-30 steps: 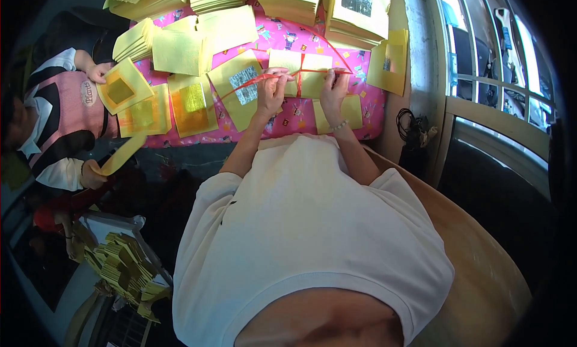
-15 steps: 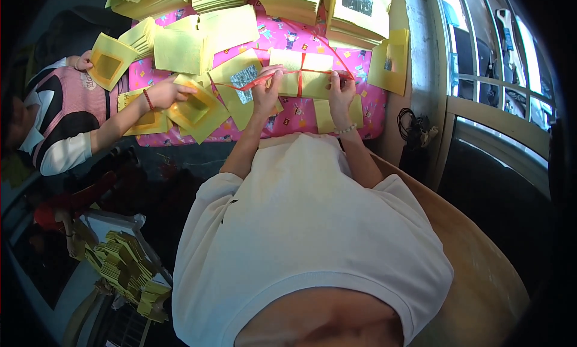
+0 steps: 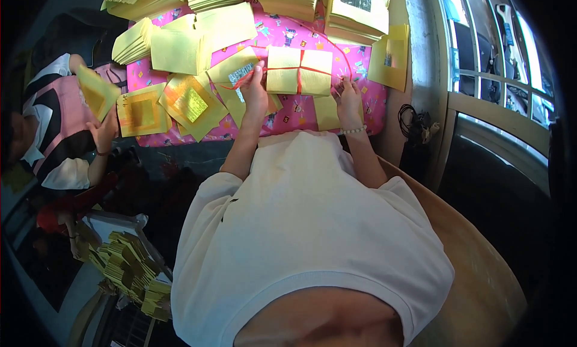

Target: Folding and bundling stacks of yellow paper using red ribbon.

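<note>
We see the bundle of yellow paper (image 3: 299, 79) lying near the bench's (image 3: 282, 37) front edge, long axis left to right, crossed by a red string (image 3: 299, 72). Our left hand (image 3: 255, 89) pinches the string at its left end. Our right hand (image 3: 347, 93) touches the right end, fingers curled; their grip we cannot tell.

Tied bundle (image 3: 299, 80) lies on table (image 3: 282, 34), paper stacks (image 3: 180, 49) to its left
</note>
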The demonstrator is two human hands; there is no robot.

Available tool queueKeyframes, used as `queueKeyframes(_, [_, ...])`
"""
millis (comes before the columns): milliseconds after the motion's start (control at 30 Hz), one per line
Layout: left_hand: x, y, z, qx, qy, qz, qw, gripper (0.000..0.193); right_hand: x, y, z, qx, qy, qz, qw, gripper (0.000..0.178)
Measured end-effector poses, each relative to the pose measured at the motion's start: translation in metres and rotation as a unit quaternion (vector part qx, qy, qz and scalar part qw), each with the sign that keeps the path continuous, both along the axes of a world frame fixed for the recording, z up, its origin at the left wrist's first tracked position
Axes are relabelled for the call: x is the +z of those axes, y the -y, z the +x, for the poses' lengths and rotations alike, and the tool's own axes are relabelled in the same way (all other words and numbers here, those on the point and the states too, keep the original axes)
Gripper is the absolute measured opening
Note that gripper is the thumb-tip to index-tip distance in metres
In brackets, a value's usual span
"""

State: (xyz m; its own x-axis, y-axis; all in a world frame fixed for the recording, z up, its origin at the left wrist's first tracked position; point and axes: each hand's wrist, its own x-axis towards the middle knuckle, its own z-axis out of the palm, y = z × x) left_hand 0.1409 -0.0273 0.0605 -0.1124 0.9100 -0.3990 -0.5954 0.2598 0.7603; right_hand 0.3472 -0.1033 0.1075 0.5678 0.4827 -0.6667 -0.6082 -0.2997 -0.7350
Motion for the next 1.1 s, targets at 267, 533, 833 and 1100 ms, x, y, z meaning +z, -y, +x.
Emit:
queueKeyframes(267, [0.009,-0.008,-0.006,-0.020,0.005,-0.106,0.994,0.023,-0.018,0.010,0.018,-0.009,-0.030,-0.053,0.998,0.013])
queueKeyframes(533, [0.007,-0.012,-0.009,-0.047,-0.068,-0.123,0.989,0.021,-0.022,0.011,0.019,0.017,0.026,-0.109,0.994,0.014])
queueKeyframes(833, [-0.023,-0.029,-0.010,-0.111,-0.160,-0.202,0.960,0.016,-0.094,-0.012,0.035,0.148,0.144,-0.097,0.974,0.023])
queueKeyframes(1100, [-0.058,-0.040,-0.012,-0.196,-0.409,-0.112,0.884,0.031,-0.095,-0.030,0.031,0.232,0.236,-0.155,0.931,0.023])
